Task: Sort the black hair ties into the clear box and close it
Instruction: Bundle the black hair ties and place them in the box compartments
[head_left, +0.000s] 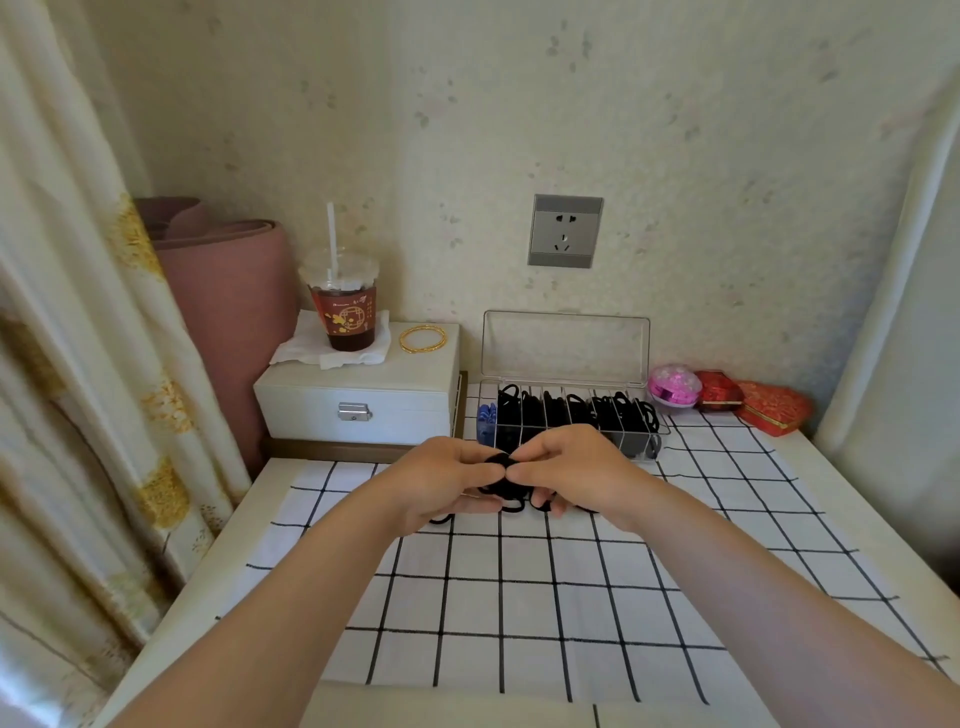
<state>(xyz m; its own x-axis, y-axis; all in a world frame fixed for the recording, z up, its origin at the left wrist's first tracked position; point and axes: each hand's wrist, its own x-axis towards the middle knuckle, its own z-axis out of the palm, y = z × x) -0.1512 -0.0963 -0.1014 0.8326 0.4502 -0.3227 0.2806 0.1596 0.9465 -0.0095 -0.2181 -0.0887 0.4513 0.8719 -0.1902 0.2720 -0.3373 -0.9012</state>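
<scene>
Now both hands, left hand & right hand, pinch black hair ties w/ fingertips, prob. bunching them for the open clear box.

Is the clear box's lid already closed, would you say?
No, the lid stands upright, open, at the back of the clear box.

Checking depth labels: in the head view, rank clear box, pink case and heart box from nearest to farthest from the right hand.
1. clear box: just behind the right hand, which pinches hair ties; lid open.
2. pink case: back right, beside the box's right end.
3. heart box: farthest right, past the pink case.
</scene>
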